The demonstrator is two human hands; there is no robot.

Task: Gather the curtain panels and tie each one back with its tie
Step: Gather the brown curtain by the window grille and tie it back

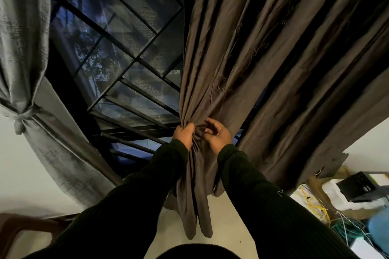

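Observation:
A brown curtain panel hangs in front of me, bunched into folds at waist height. My left hand grips the gathered bunch from the left. My right hand pinches the folds from the right, fingers curled into the fabric. Below my hands the gathered brown cloth hangs in two narrow ends; I cannot tell if these are the tie. A grey curtain panel on the left is gathered and knotted with its grey tie. More brown curtain hangs loose at the right.
A dark window with a metal grille fills the middle. A brown chair stands at the bottom left. At the bottom right lies clutter: a black box, tangled yellow and green wires and white packaging. The wall below the window is white.

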